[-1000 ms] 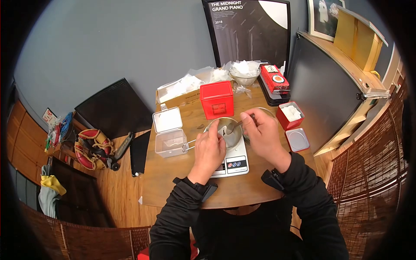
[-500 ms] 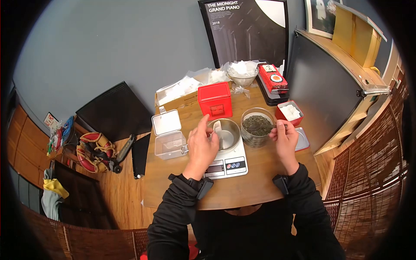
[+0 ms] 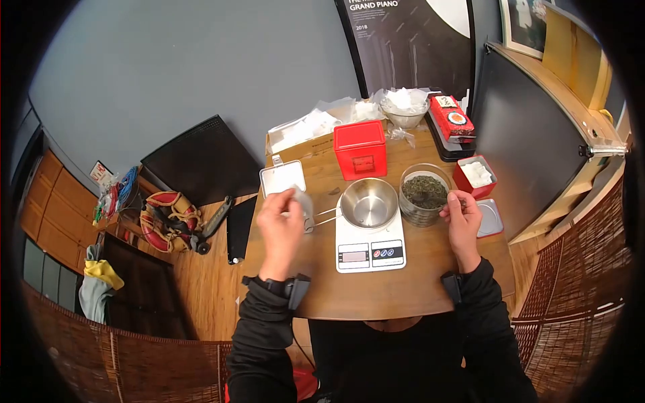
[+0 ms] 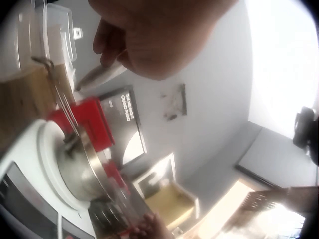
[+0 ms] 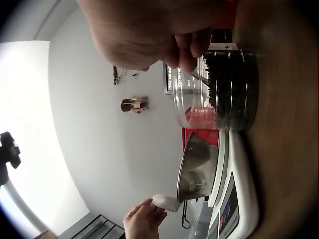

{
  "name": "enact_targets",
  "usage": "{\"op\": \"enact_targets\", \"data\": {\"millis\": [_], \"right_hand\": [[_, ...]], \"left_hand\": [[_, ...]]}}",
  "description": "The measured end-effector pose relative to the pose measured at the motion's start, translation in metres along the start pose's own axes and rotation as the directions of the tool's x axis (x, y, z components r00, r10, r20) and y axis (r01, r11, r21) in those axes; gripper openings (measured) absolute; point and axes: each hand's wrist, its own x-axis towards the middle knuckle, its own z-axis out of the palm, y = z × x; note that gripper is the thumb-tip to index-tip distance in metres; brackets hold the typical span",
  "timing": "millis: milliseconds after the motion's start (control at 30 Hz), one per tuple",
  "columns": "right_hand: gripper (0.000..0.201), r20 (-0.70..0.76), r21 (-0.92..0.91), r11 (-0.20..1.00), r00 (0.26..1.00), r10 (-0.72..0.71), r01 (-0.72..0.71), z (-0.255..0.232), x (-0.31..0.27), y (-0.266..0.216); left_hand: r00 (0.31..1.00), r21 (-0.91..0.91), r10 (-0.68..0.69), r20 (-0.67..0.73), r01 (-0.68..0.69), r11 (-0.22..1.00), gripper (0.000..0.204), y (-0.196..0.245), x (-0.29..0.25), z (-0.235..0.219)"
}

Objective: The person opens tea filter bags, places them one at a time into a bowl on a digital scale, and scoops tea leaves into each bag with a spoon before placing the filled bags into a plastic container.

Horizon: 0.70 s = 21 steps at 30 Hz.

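Note:
My left hand point(image 3: 281, 230) pinches a small white tea bag point(image 5: 166, 202) in front of a clear plastic box point(image 3: 283, 177), hiding much of the box in the head view. In my right hand point(image 3: 463, 221) is a thin metal spoon point(image 5: 200, 77), dipping into a clear jar point(image 3: 421, 216) half full of dark dried tea leaves point(image 3: 426, 191). Between the hands, a steel pan point(image 3: 369, 203) with a wire handle sits on a white kitchen scale point(image 3: 370, 258). Only a little reflection shows inside the pan.
Behind the pan stands a red tin point(image 3: 361, 151). A smaller red tin point(image 3: 476, 176) with white pouches is beyond the jar, its lid point(image 3: 490, 218) beside it. At the back are a glass bowl point(image 3: 405, 119) of white bags and a red box point(image 3: 451, 119).
My left hand has moved left from the pan to the plastic box, carrying the tea bag. The right hand has gone from the pan to the jar with the spoon and stays there.

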Motion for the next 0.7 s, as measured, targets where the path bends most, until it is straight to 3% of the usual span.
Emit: {"op": "enact_targets", "data": {"millis": [167,267,400,500,567,700], "right_hand": [[0.021,-0.005,0.009,1.0,1.0,0.027,-0.027,-0.003,-0.001,0.006],[0.022,0.007,0.003,0.999,0.999,0.041,-0.041,-0.004,-0.002,0.007],[0.023,0.014,-0.001,0.999,0.999,0.038,-0.038,-0.005,0.0,0.007],[0.023,0.01,0.0,0.999,0.999,0.034,-0.034,-0.007,0.0,0.01],[0.023,0.011,-0.004,0.999,0.999,0.038,-0.038,-0.008,0.001,0.01],[0.022,0.014,0.013,0.999,0.999,0.049,-0.049,-0.008,0.0,0.01]], "left_hand": [[0.985,0.055,-0.173,0.023,0.171,0.984,0.017,-0.053,0.0,-0.033],[0.985,0.186,-0.169,0.035,0.16,0.969,0.017,-0.096,-0.009,-0.034],[0.968,0.094,-0.251,-0.007,0.251,0.963,0.016,-0.131,-0.022,-0.023],[0.946,0.044,-0.324,-0.023,0.325,0.945,0.015,-0.132,-0.026,-0.022],[0.995,0.37,-0.097,0.018,0.083,0.925,0.014,-0.112,-0.023,-0.029],[0.994,0.481,-0.056,0.09,0.005,0.877,0.014,-0.103,-0.019,-0.037]]}}
